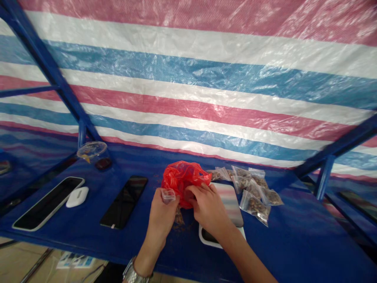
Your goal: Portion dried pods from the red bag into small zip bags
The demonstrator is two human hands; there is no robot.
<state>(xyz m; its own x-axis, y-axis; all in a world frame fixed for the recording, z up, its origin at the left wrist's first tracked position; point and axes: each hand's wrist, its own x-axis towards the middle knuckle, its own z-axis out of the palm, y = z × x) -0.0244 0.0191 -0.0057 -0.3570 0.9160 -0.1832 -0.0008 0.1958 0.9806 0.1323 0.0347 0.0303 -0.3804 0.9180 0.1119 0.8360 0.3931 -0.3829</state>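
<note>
A crumpled red plastic bag (181, 175) stands on the blue table, its mouth towards me. My left hand (163, 214) is closed on a small clear zip bag (168, 195), whose top sticks up above the fingers. Brown dried bits (178, 217) show just beside that hand; whether they are inside the small bag I cannot tell. My right hand (207, 204) is curled at the red bag's near right side, thumb and fingers gripping its edge, with some fingertips hidden. Under the right wrist lies a digital scale (229, 202) with a shiny flat plate.
Several filled zip bags (255, 206) lie right of the scale. To the left are a black phone (125, 202), a white-cased phone (48, 204), a white earbud case (77, 197) and a clear plastic cup (92, 151) with dark contents. Blue metal bars (55, 74) frame the striped sheet behind.
</note>
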